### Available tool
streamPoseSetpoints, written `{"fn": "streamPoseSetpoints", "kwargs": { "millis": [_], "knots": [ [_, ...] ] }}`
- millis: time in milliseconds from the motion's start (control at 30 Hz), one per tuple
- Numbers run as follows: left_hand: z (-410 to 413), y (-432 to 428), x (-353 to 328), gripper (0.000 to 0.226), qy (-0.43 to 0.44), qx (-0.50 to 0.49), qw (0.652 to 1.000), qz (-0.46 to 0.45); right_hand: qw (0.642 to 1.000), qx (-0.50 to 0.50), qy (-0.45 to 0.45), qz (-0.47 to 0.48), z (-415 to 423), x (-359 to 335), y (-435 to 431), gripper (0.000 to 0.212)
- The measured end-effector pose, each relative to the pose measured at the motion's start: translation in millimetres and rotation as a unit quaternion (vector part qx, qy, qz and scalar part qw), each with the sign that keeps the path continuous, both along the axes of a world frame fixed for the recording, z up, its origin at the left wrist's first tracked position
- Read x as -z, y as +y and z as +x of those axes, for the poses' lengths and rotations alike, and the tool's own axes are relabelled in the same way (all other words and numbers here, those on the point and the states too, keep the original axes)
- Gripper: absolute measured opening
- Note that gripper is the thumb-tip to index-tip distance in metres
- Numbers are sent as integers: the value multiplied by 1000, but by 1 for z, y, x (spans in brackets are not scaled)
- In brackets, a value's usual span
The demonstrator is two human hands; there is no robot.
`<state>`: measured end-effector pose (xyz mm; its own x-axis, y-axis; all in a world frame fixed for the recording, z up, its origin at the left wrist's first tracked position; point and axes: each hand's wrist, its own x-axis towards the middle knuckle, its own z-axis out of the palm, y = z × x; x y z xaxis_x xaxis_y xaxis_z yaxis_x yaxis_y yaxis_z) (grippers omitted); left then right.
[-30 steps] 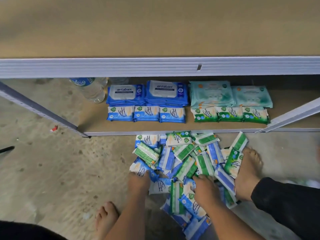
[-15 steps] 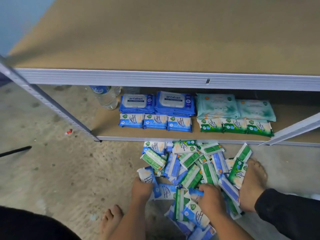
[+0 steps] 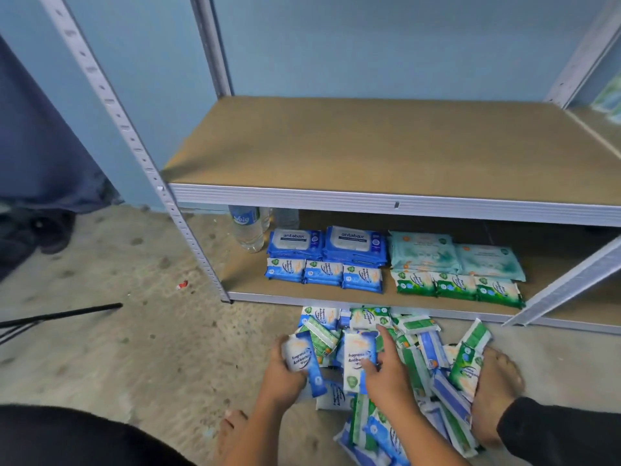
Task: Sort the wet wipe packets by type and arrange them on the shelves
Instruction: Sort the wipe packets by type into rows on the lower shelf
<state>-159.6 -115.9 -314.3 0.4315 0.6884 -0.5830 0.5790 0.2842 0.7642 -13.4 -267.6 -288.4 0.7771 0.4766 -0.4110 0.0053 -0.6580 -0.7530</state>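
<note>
Clear plastic water bottle (image 3: 247, 230) on lower chipboard shelf (image 3: 247, 280), left hand (image 3: 284, 371) clasping blue-and-white wipe packet (image 3: 300, 356), right hand (image 3: 386, 373) clasping second packet (image 3: 355, 356)

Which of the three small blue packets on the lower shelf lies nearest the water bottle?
The leftmost small blue packet; the water bottle stands behind-left of it, the others lie further right.

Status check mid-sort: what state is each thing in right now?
left hand: grips blue packet, held above pile.
right hand: thumb pinches second blue packet, upright.
floor pile: blue and green packets mixed, unsorted.
lower shelf: blue stacks left, green stacks right, in rows.
water bottle: upright on lower shelf.
</note>
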Motion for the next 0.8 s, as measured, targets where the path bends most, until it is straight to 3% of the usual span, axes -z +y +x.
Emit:
{"fn": "streamPoseSetpoints", "kwargs": {
  "millis": [167, 300, 800],
  "knots": [
    [-6, 47, -11, 78, 18, 53, 998, 33, 997, 13, 54, 56, -5, -10, 27, 46],
    [-19, 102, -19, 75, 66, 110, 989, 78, 992, 18, 91, 88, -5, -8, 47, 49],
    [-18, 217, 59, 67, 101, 87, 989, 57, 987, -2, 156, 29, -2, 99, 183, 46]
  ]
}}
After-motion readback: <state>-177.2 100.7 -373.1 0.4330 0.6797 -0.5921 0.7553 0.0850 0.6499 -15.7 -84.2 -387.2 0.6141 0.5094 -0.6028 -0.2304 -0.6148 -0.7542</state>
